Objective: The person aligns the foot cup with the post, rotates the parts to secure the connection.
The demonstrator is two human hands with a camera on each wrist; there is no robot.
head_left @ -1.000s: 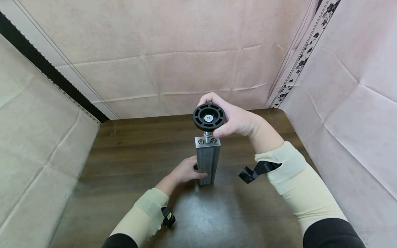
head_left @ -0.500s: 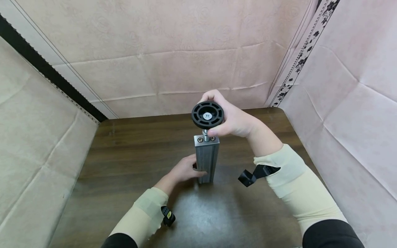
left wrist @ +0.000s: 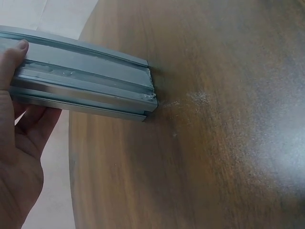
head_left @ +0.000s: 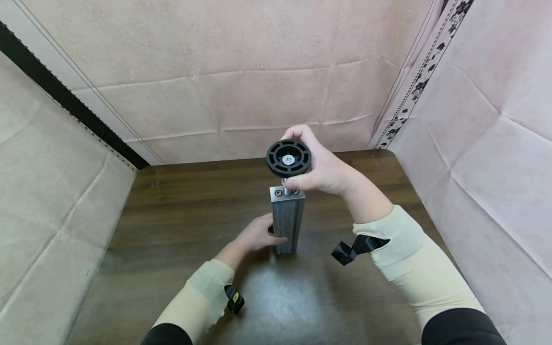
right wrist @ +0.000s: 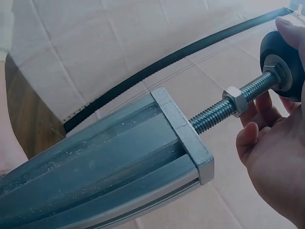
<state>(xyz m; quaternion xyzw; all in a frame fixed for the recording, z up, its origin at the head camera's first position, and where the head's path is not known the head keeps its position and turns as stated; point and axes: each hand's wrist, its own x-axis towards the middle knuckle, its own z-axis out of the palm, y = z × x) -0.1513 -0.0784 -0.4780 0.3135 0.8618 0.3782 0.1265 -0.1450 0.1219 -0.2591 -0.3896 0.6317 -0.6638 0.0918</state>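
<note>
A grey aluminium profile point(head_left: 288, 223) stands roughly upright, its lower end at the tabletop. Two screws show in its end plate point(right wrist: 183, 133). A levelling foot rises from that plate: a black round base point(head_left: 276, 166), a threaded rod point(right wrist: 209, 117) and a hex nut point(right wrist: 235, 101) partway along it. My left hand point(head_left: 254, 235) grips the profile low on its left side, thumb across the near face; in the left wrist view the thumb point(left wrist: 12, 59) lies on the grooved side. My right hand point(head_left: 325, 165) holds the black base by its edge, thumb at the near side, fingers behind.
Beneath is a brown wood-grain table point(head_left: 181, 206) with a rounded back right corner. Pale cloth hangs point(head_left: 241, 96) enclose it at the back, left and right. Each wrist wears a black camera mount point(head_left: 360, 245).
My right thumb has slid left along the near edge of the black base, and the right wrist has turned slightly. My left hand keeps its grip; the profile has hardly moved.
</note>
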